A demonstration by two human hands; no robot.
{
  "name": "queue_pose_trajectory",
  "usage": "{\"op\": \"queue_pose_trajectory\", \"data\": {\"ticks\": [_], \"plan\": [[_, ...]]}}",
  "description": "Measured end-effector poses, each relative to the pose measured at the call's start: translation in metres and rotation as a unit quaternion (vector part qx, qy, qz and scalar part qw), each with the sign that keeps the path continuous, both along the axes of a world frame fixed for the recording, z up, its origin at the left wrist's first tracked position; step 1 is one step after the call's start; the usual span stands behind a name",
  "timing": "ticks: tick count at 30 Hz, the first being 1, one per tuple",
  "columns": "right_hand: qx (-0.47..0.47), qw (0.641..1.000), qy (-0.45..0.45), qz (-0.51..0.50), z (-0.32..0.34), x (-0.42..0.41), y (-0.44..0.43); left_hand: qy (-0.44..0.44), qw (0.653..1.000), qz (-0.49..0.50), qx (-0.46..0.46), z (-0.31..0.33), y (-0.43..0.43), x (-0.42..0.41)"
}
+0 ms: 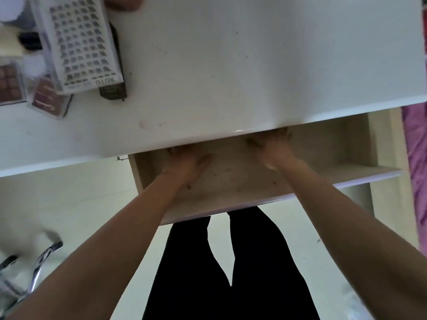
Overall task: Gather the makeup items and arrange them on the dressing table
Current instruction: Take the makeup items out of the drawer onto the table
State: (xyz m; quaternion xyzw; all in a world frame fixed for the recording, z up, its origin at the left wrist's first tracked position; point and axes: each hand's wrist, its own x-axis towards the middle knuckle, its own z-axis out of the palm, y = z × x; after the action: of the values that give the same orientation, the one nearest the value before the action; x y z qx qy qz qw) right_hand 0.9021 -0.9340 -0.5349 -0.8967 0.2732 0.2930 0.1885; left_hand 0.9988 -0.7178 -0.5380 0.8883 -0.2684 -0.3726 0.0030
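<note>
Both my hands reach into the pulled-out drawer (323,179) under the white dressing table (219,65). My left hand (184,161) and my right hand (272,147) lie low on the drawer's bottom, and the tabletop edge hides their fingertips. The image is blurred, so I cannot see whether either hand holds anything. At the table's far left lie makeup items: a clear lash tray (80,42), a dark slim case (114,88) under it, a maroon compact (49,98) and a brown eyeshadow palette (9,83).
The visible drawer floor is bare wood with a few dark specks. A chrome chair frame (37,269) stands at the lower left over the pale floor. Pink fabric (416,158) hangs at the right edge. My dark-clad legs (231,273) are below the drawer front.
</note>
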Motion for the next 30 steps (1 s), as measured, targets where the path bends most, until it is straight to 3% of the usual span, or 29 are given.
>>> {"op": "queue_pose_trajectory", "data": {"ticks": [2,5,9,11,15,20,24,27,30], "plan": [[0.001,1.000,-0.015,-0.023,-0.010,0.014,-0.017,0.023,0.995,0.098,-0.021,-0.009,-0.011,0.013],[0.090,0.995,0.045,-0.027,-0.019,0.027,-0.031,0.064,0.982,0.172,-0.040,-0.020,-0.025,0.017],[0.062,0.995,-0.073,0.030,-0.030,0.024,-0.012,-0.010,0.996,0.091,0.014,-0.023,-0.036,-0.006],[0.036,0.993,-0.061,0.089,-0.037,0.007,-0.012,-0.051,0.996,0.068,0.027,-0.022,-0.039,-0.026],[0.004,0.985,-0.025,0.170,-0.025,-0.036,-0.026,-0.041,0.997,0.065,0.025,-0.024,-0.048,-0.061],[0.031,0.992,-0.037,0.115,-0.009,-0.055,-0.054,-0.059,0.997,0.037,0.019,-0.015,-0.067,-0.080],[0.059,0.995,-0.029,0.073,0.007,-0.073,-0.064,-0.053,0.996,0.053,-0.052,0.000,-0.070,-0.081],[0.017,0.994,-0.088,0.054,0.023,-0.083,-0.057,-0.040,0.992,0.037,-0.117,0.016,-0.066,-0.094],[-0.021,0.983,-0.178,0.040,0.031,-0.096,-0.044,-0.047,0.990,0.079,-0.107,0.027,-0.060,-0.101]]}}
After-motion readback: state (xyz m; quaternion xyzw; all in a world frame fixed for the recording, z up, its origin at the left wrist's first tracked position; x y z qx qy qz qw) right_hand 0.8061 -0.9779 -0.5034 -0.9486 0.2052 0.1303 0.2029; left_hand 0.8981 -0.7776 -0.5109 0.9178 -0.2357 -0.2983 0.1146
